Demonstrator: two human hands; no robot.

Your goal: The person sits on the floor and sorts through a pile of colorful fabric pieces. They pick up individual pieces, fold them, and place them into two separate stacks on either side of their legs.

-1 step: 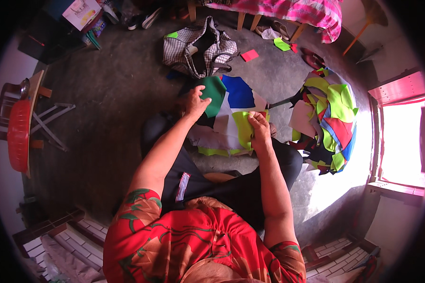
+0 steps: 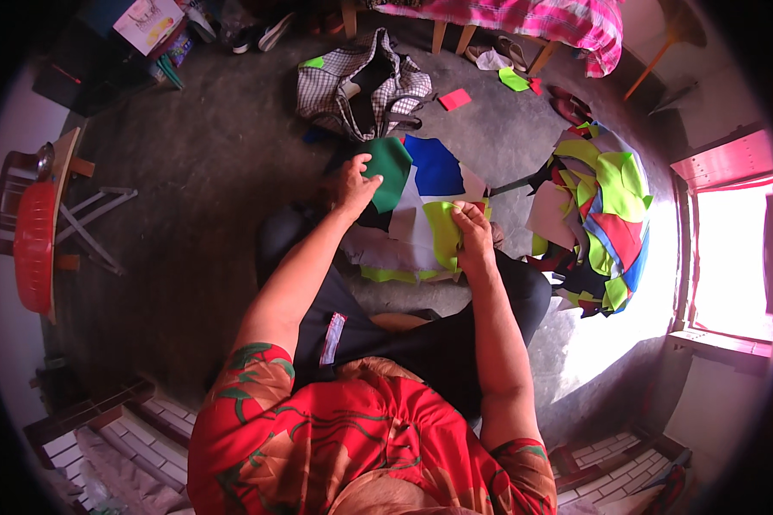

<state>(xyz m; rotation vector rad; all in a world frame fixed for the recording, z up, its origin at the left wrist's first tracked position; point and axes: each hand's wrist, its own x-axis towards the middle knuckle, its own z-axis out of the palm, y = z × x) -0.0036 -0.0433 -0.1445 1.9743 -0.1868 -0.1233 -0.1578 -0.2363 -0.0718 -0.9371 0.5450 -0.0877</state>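
Cloth scraps in several colours lie in a loose pile in front of my crossed legs. My left hand is at the left edge of a dark green cloth piece, its thumb and fingers apart, with nothing visible between them. Between the thumb and fingers of my right hand, the top corner of a lime-green cloth piece is pinched. A blue cloth piece lies beyond it, and a pale grey piece spreads between the green and lime ones.
To the right stands a tall heap of mixed cloth scraps. A checked bag gapes beyond the pile, beside a red scrap. At the left, a red basin rests by a small table. Shoes lie farther right.
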